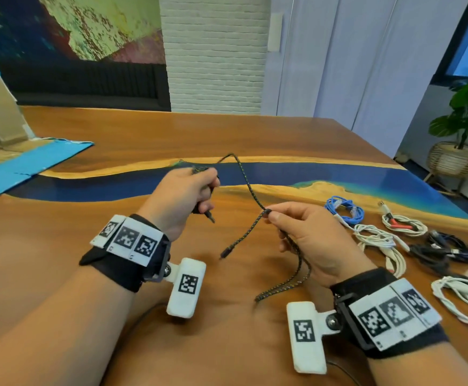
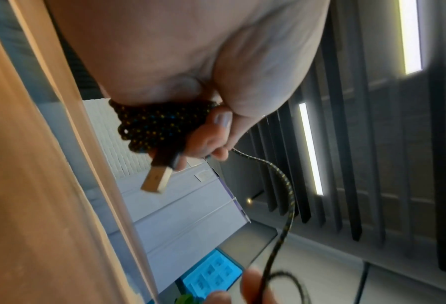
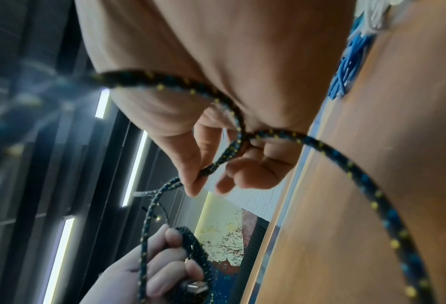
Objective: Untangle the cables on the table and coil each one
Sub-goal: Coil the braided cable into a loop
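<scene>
A black braided cable (image 1: pixel 251 188) with yellow and blue flecks runs between both hands above the table. My left hand (image 1: pixel 188 188) grips several wound turns of it (image 2: pixel 162 125), and the USB plug (image 2: pixel 158 179) sticks out below the fist. My right hand (image 1: pixel 291 221) pinches the cable (image 3: pixel 224 156) between thumb and forefinger. A slack loop hangs under the right palm (image 1: pixel 285 285), and the small free plug (image 1: pixel 224 253) dangles between the hands.
Coiled cables lie on the wooden table (image 1: pixel 116 240) at right: a blue one (image 1: pixel 345 211), white ones (image 1: pixel 383 240) (image 1: pixel 461 296), one with a red clip (image 1: pixel 402 224), black ones (image 1: pixel 444 250). An open cardboard box (image 1: pixel 10 140) stands at far left.
</scene>
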